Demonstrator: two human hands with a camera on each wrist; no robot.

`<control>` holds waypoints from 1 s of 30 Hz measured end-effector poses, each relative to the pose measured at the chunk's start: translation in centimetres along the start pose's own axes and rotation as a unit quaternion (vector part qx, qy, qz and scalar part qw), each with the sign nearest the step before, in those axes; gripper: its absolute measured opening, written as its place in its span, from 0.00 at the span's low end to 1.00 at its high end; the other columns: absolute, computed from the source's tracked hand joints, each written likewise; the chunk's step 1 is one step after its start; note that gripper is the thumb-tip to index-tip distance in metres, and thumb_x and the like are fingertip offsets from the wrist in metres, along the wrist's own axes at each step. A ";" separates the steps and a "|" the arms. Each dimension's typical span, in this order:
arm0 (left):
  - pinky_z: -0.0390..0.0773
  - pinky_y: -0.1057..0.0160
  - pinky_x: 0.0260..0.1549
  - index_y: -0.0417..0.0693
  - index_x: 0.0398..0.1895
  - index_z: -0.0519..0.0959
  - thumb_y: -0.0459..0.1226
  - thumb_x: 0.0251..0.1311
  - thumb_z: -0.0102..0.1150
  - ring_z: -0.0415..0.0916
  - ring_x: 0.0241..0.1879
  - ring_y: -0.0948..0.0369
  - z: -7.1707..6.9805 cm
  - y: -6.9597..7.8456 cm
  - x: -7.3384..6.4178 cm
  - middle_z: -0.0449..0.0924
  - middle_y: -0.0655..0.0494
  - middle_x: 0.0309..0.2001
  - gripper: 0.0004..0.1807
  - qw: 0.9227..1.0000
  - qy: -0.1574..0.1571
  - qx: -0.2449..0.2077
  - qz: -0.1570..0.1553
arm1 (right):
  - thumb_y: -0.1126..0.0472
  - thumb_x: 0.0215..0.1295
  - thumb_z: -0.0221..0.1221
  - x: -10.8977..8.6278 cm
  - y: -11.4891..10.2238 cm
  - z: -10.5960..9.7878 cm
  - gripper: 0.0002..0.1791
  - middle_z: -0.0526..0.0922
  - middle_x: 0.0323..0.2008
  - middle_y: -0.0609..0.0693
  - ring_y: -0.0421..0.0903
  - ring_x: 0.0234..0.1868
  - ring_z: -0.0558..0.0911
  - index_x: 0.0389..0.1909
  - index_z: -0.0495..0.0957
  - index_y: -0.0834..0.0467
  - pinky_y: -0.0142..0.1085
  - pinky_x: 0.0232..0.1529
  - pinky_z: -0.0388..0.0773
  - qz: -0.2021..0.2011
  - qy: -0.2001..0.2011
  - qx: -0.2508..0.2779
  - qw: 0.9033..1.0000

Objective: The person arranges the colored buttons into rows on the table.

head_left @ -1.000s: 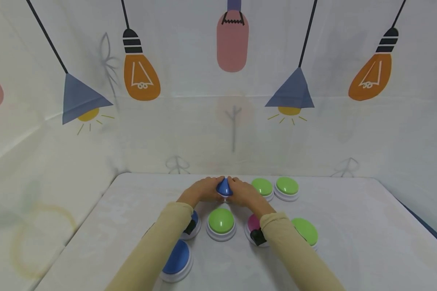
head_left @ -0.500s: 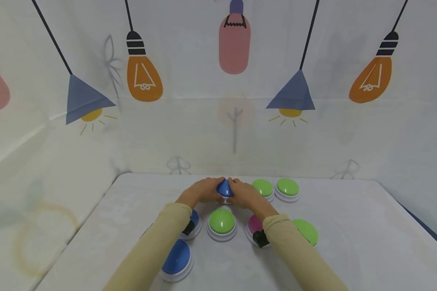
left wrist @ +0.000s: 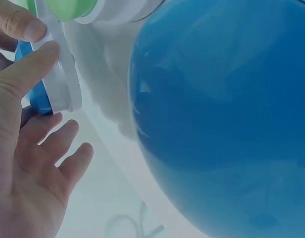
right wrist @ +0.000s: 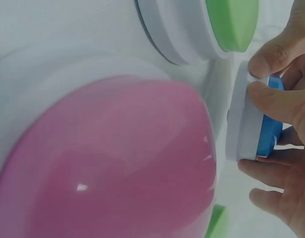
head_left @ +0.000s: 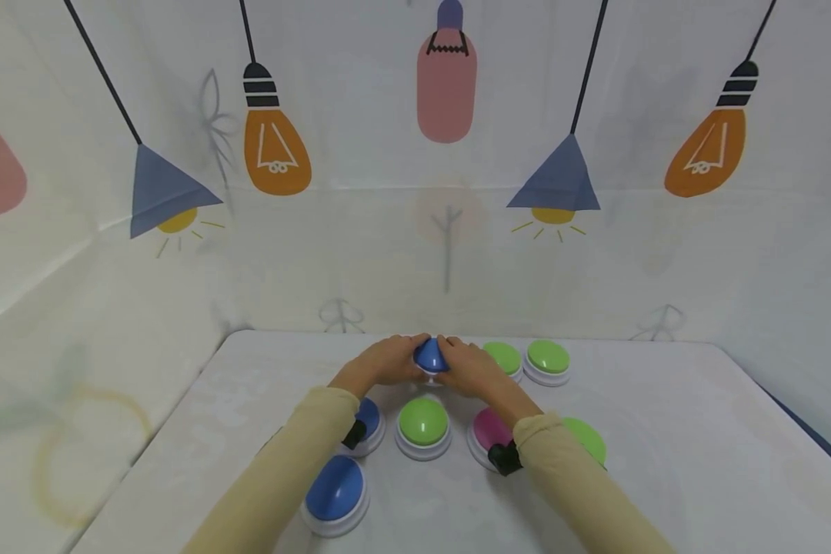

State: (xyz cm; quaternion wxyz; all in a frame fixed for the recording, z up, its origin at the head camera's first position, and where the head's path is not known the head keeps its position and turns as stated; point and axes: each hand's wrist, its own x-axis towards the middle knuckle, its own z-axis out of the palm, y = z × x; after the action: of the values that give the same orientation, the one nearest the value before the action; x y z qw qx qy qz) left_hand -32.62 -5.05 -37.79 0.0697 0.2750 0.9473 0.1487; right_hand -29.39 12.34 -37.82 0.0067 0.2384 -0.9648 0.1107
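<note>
Near the back edge of the table, my left hand (head_left: 392, 360) and right hand (head_left: 469, 369) together hold a blue push button (head_left: 431, 355) with a white base. Fingers wrap its sides from left and right, with the blue dome showing between them. Both wrist views show the thumbs side by side on the white base (left wrist: 56, 79) and other fingers around the rim and dome. Directly in front of the hands sits a green button (head_left: 423, 422). A blue button (head_left: 368, 417) lies under the left wrist, and a pink button (head_left: 492, 428) lies by the right wrist.
A larger-looking blue button (head_left: 335, 488) stands nearer, beside the left sleeve. Two green buttons (head_left: 504, 357) stand behind the right hand, and another green button (head_left: 585, 438) is partly covered by the right sleeve. A white printed cloth (head_left: 360, 254) hangs behind the white table (head_left: 665, 431).
Both hands keep their hold on the blue button, which has shifted very slightly right. The forearms have spread a little apart, uncovering more of the pink button.
</note>
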 end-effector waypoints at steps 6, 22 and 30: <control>0.68 0.55 0.57 0.48 0.69 0.58 0.50 0.51 0.65 0.70 0.58 0.52 -0.2 0.4 -0.5 0.72 0.48 0.59 0.44 1.000 -0.002 0.003 0.004 | 0.51 0.61 0.59 -0.8 0.1 -0.5 0.38 0.67 0.60 0.65 0.59 0.60 0.70 0.65 0.58 0.68 0.54 0.62 0.60 -0.016 0.016 -0.001 1.000; 0.70 0.57 0.55 0.48 0.70 0.57 0.50 0.55 0.62 0.70 0.58 0.54 -1.4 1.1 -2.7 0.68 0.50 0.63 0.41 0.997 0.048 0.001 0.059 | 0.49 0.59 0.60 -1.9 0.1 -1.8 0.39 0.68 0.61 0.61 0.54 0.62 0.68 0.67 0.59 0.64 0.51 0.68 0.49 -0.051 0.048 -0.013 0.997; 0.72 0.56 0.54 0.47 0.69 0.58 0.51 0.55 0.61 0.71 0.57 0.53 -2.2 1.5 -3.7 0.66 0.48 0.64 0.41 0.992 0.082 0.029 0.090 | 0.49 0.58 0.61 -2.8 0.0 -2.5 0.39 0.68 0.62 0.59 0.62 0.64 0.64 0.67 0.60 0.61 0.51 0.66 0.52 -0.063 0.084 0.001 0.994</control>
State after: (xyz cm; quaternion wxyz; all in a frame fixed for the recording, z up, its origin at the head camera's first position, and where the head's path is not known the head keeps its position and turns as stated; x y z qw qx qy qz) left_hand -29.23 -6.35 -35.00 -0.0298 0.3484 0.9249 0.1492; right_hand -27.03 14.21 -35.54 0.0945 0.2882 -0.9438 0.1312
